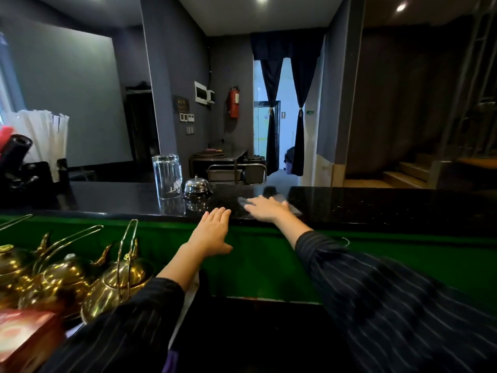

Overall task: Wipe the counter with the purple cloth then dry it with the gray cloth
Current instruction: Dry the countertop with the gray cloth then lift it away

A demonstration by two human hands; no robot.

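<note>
Hands flat: right hand [267, 210] presses gray cloth [242, 202] onto counter [376, 205]; left hand [213, 232] spread.

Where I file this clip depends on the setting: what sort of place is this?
Probably a café or restaurant service counter: a call bell and upturned glasses stand on the black counter, with brass teapots nearby.

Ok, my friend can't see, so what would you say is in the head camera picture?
A person's right hand presses flat on a gray cloth on a shiny black counter. The left hand rests open on the counter's near edge. A glass and a bell stand to the left.
</note>
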